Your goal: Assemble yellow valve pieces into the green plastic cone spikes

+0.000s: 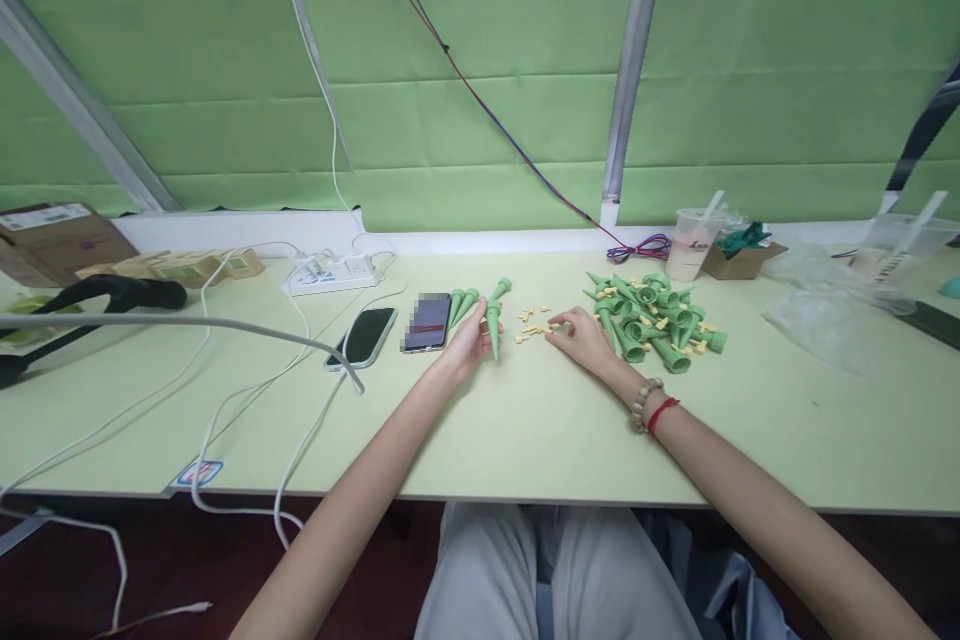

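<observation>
My left hand is closed around a green cone-shaped plastic spike, its pointed end turned down toward me. Just beyond that hand lies another green spike, and two more green spikes rest to its left. Small yellow pieces are scattered on the table between my hands. Over their right side, my right hand has its thumb and forefinger pinched, with a bit of yellow at the fingertips. Right of it is a heap of green hollow spikes with yellow pieces mixed in.
Two phones lie left of my left hand. A power strip with white cables takes up the left side. Toward the back right stand a drink cup, a small cardboard box and a clear plastic bag.
</observation>
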Available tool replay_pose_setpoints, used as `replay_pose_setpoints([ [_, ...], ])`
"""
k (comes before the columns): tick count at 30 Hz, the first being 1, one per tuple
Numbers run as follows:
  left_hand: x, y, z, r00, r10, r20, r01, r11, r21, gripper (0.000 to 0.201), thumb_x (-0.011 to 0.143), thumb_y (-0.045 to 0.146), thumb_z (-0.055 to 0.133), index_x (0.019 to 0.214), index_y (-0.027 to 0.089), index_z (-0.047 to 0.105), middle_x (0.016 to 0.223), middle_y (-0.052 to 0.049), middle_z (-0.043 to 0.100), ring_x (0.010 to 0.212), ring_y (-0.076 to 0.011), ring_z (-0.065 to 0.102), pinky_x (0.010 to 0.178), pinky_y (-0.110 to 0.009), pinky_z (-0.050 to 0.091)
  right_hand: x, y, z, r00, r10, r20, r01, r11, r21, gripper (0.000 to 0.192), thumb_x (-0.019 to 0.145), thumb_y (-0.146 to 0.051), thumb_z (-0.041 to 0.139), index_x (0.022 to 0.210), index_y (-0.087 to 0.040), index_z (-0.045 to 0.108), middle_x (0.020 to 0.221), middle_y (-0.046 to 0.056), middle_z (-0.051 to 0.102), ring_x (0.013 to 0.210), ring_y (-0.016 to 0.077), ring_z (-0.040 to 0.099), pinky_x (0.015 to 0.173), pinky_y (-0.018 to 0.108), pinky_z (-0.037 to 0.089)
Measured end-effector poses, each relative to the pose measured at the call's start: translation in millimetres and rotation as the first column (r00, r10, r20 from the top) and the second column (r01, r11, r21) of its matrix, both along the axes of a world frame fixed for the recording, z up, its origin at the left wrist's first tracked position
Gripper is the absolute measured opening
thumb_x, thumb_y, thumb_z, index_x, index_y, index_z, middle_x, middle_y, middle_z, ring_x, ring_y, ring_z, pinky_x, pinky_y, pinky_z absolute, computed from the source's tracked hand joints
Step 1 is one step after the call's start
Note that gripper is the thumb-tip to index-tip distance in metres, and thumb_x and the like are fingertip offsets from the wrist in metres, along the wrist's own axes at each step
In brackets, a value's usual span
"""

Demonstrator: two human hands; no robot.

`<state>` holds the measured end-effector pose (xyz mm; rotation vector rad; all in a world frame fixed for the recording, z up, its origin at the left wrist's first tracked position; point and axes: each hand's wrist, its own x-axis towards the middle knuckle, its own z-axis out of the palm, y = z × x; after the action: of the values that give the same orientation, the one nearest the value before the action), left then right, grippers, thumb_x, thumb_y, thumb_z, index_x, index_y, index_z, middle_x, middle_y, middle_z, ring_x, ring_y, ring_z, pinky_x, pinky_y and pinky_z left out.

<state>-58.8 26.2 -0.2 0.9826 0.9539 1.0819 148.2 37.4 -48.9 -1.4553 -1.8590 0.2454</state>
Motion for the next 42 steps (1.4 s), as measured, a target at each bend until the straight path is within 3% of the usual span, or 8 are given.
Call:
replay_pose_setpoints([
  [15,-3,6,-8.3,0.997,-0.071,0.018,0.070,0.997,0.040,0.040,0.077,0.055,0.048,0.092,0.020,0.060,0.057,0.002,0.051,0.043,-0.0062,0.044,0.042,-0.017,0.037,-4,-3,5.4,0.999,-0.031,-0.013,0.030,0.999,-0.030,0.015,0.073,-0.031,0.059,0.075,-0.020,0.069,0.085,0.004,0.063,0.069,0.0144,0.057,0.062,0.026,0.041],
  [18,-3,6,-8.7,0.996,-0.085,0.017,0.085,0.996,0.030,0.041,0.077,0.056,0.047,0.093,0.021,0.060,0.057,0.002,0.051,0.043,-0.0060,0.044,0.042,-0.017,0.037,-4,-4,4.8,0.999,-0.046,0.022,0.047,0.998,-0.041,0.017,0.073,-0.031,0.059,0.082,-0.021,0.069,0.089,0.004,0.062,0.076,0.0160,0.058,0.065,0.027,0.041],
  [22,0,3,-7.6,0.997,-0.071,0.001,0.071,0.997,0.037,0.041,0.077,0.055,0.048,0.093,0.020,0.059,0.057,0.002,0.051,0.042,-0.0058,0.044,0.043,-0.017,0.037,-2,-5,4.1,0.988,0.067,0.142,-0.069,0.998,0.009,0.028,0.078,-0.035,0.056,0.102,-0.024,0.063,0.103,0.006,0.059,0.097,0.0197,0.053,0.076,0.029,0.040],
  [26,-2,2,-3.6,0.986,0.168,-0.018,-0.166,0.982,0.091,0.040,0.077,0.054,0.047,0.090,0.017,0.058,0.052,0.004,0.049,0.039,-0.0063,0.044,0.043,-0.019,0.036,0,-4,5.6,0.975,0.098,0.198,-0.098,0.995,-0.008,0.020,0.083,-0.034,0.051,0.089,-0.023,0.066,0.101,0.006,0.060,0.097,0.0201,0.052,0.076,0.030,0.039],
  [29,-9,2,4.6,0.910,0.414,-0.012,-0.410,0.905,0.115,0.036,0.080,0.048,0.042,0.087,0.016,0.057,0.048,0.004,0.047,0.037,-0.0070,0.043,0.043,-0.020,0.036,2,2,4.6,0.970,0.096,0.224,-0.095,0.995,-0.017,0.018,0.084,-0.029,0.049,0.086,-0.020,0.064,0.093,0.007,0.061,0.089,0.0190,0.054,0.073,0.029,0.040],
  [32,-16,1,15.9,0.861,0.505,0.056,-0.508,0.850,0.141,0.033,0.082,0.043,0.039,0.082,0.016,0.055,0.044,0.005,0.044,0.035,-0.0076,0.042,0.042,-0.021,0.035,5,17,3.6,0.967,0.092,0.236,-0.092,0.996,-0.011,0.020,0.088,-0.026,0.042,0.088,-0.018,0.060,0.091,0.007,0.060,0.084,0.0179,0.055,0.071,0.028,0.040],
  [35,-19,-1,24.3,0.854,0.505,0.123,-0.518,0.846,0.124,0.030,0.082,0.041,0.038,0.082,0.016,0.055,0.041,0.006,0.042,0.034,-0.0079,0.041,0.041,-0.021,0.034,4,45,8.4,0.980,0.041,0.193,-0.049,0.998,0.037,0.027,0.091,-0.024,0.031,0.085,-0.016,0.056,0.086,0.008,0.058,0.081,0.0175,0.054,0.073,0.028,0.041],
  [42,-14,-2,17.3,0.940,0.330,0.083,-0.335,0.941,0.053,0.035,0.080,0.042,0.038,0.083,0.013,0.057,0.043,0.006,0.042,0.034,-0.0079,0.041,0.041,-0.021,0.033,-32,131,22.7,0.990,-0.024,0.138,0.012,0.996,0.083,0.039,0.092,-0.021,0.012,0.086,-0.016,0.050,0.086,0.008,0.058,0.079,0.0154,0.055,0.072,0.026,0.042],
])
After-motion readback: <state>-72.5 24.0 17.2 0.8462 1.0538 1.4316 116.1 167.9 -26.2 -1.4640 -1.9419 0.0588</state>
